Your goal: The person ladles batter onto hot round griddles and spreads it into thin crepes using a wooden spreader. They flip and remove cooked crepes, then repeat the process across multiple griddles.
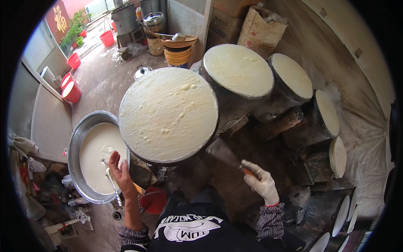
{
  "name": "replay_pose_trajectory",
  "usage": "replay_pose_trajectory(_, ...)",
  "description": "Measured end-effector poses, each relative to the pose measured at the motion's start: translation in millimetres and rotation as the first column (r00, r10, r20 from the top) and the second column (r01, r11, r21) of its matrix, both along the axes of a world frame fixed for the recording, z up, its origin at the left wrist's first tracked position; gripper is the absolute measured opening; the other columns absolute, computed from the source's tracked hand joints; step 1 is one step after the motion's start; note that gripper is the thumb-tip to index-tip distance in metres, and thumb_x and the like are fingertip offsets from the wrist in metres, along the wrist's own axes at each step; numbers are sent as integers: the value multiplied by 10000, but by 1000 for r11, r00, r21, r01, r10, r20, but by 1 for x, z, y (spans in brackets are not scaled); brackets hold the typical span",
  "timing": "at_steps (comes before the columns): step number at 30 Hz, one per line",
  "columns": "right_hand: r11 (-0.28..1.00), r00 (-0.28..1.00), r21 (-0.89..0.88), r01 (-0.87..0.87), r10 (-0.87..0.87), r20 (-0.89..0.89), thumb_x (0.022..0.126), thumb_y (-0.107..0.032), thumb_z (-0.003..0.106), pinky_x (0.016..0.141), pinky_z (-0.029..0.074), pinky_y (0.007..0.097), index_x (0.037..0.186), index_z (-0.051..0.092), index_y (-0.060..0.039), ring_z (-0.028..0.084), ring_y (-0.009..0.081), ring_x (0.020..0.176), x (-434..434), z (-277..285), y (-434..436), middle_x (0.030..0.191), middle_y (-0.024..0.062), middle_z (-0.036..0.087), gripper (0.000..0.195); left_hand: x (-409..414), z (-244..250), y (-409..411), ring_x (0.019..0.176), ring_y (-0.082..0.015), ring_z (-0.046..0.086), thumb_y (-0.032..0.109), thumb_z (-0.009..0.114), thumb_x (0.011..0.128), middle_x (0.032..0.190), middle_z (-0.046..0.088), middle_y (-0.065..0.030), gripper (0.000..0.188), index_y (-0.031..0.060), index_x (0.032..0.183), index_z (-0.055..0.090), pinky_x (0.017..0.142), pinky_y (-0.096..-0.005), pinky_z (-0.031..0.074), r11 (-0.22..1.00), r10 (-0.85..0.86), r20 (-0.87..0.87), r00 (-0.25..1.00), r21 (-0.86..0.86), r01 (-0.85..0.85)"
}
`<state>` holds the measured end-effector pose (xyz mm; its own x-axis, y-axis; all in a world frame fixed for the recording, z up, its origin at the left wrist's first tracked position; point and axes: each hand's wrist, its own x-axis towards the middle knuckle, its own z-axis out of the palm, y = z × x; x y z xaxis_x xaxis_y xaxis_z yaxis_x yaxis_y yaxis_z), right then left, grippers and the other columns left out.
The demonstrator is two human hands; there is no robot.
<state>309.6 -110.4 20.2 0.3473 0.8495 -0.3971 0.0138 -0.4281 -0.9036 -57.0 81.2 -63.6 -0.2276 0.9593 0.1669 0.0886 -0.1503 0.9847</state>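
Note:
A large round griddle covered by a pale, bubbled sheet of batter (168,115) lies before me. My left hand (121,171) is bare and raised over the near right side of a metal basin (75,163), its fingers apart. Inside the basin is creamy white batter (94,157), with a metal ladle (114,187) standing in it. My right hand (261,181), in a white knit glove, grips the orange-brown handle of a wide-bladed scraper (225,153). The blade points towards the griddle's near right edge; whether it touches cannot be told.
More batter-covered round griddles (238,70) on dark drums curve away to the right. Red buckets (71,91) stand on the floor at the left. A lidded pot (153,19), yellow stacked buckets (178,56) and a woven sack (262,30) are at the back. A red bucket (153,200) stands near my legs.

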Motion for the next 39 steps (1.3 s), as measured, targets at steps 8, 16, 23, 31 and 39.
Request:
replay_pose_trajectory(8, 955, 927, 259, -143, 38, 374, 836, -124, 699, 930, 498, 282, 1227, 623, -56, 642, 181, 1070, 60, -50, 44, 1203, 105, 656, 404, 73, 16, -41, 1383, -219, 309, 123, 543, 937, 1461, 384, -95, 526, 44, 1428, 372, 1129, -388, 201, 997, -56, -99, 993, -65, 49)
replay_pose_trajectory(16, 941, 984, 287, -178, 164, 70, 845, -94, 689, 933, 492, 265, 1242, 606, -17, 624, 138, 1089, 95, -45, 68, 1191, 108, 662, 413, 101, 13, -76, 1330, -181, 367, 173, 546, 938, 1410, 432, -77, 493, 57, 1400, 418, 1088, -367, 243, 994, 69, -70, 995, -79, -74)
replay_pose_trajectory(23, 900, 916, 240, -364, 300, 265, 848, -67, 686, 917, 493, 253, 1245, 603, -13, 637, 122, 1049, 120, -38, 88, 1149, 106, 679, 409, 119, 18, -83, 1312, -172, 381, 179, 556, 943, 1397, 442, -74, 474, 54, 1384, 435, 1078, -349, 262, 992, 85, -61, 994, -83, -90)
replay_pose_trajectory(31, 883, 892, 260, -390, 292, 346, 838, -104, 698, 912, 490, 261, 1228, 622, -29, 635, 119, 1049, 141, -35, 112, 1136, 89, 686, 404, 119, 24, -77, 1302, -173, 393, 155, 540, 951, 1389, 444, -83, 460, 36, 1381, 430, 1078, -339, 269, 992, 69, -30, 997, -107, -72)
replay_pose_trajectory(39, 840, 860, 199, -505, 472, 194, 834, -104, 694, 896, 488, 252, 1223, 626, -37, 643, 117, 1013, 158, -19, 139, 1111, 88, 695, 401, 131, 30, -52, 1304, -173, 392, 117, 530, 955, 1405, 429, -95, 460, 14, 1388, 414, 1069, -322, 287, 994, -48, 15, 999, -99, 49)
